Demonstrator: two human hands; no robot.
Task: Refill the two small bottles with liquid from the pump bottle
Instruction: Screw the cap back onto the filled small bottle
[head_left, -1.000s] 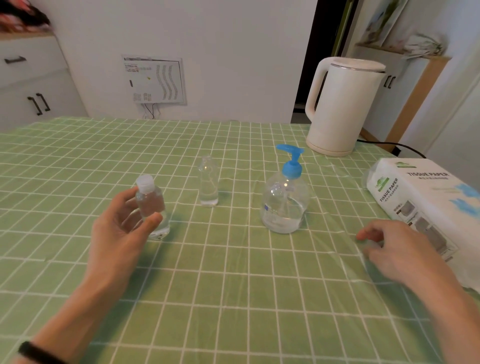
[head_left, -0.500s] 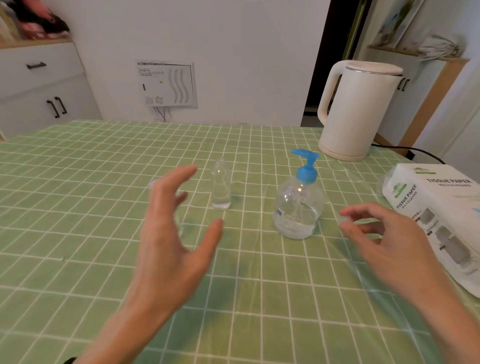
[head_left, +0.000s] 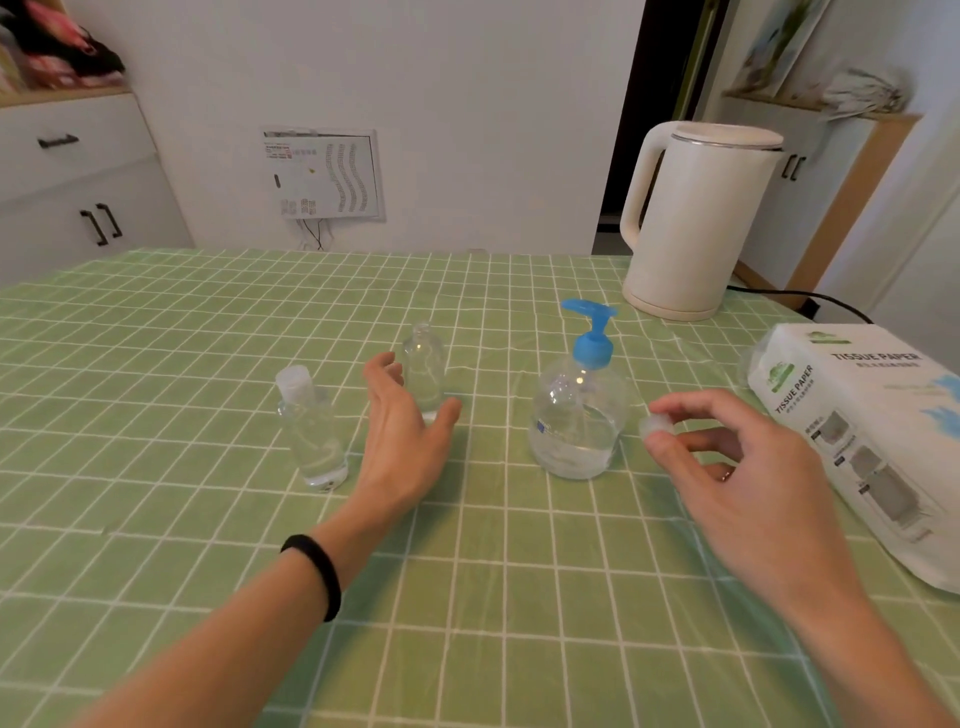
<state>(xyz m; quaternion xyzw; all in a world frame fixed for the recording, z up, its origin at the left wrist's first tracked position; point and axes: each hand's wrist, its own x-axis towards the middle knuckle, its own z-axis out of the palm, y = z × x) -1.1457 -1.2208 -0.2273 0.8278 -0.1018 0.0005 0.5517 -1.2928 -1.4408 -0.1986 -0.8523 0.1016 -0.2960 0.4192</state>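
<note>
Green cloth with a white grid, under a clear plastic film, covers the counter (head_left: 156, 338) in the head view. Three clear plastic bottles stand upright on it in a loose row. At centre right is the pump bottle (head_left: 576, 415), squat and rounded, with a bright blue pump head (head_left: 592, 338) and clear liquid filling its lower part. To its left, slightly farther back, stands the open small bottle (head_left: 425, 364), slim and with a bare neck. Farther left and nearer the viewer is the capped small bottle (head_left: 311, 431), flat-shouldered, with a frosted white flip cap and a little liquid at its base.

A left hand (head_left: 400, 436), with a black wristband (head_left: 317, 571) on its wrist, hangs between the two small bottles. Its fingers (head_left: 382, 366) are spread and released, just in front of the open small bottle; contact cannot be told. The right hand (head_left: 737, 467), to the right of the pump bottle, pinches a small translucent cap (head_left: 655, 425) between thumb and forefinger.

A cream kettle (head_left: 696, 218) stands at the back right, and a white tissue paper pack (head_left: 872, 431) lies at the right edge. Behind are a white wall and a white cabinet (head_left: 78, 182) with dark handles.
</note>
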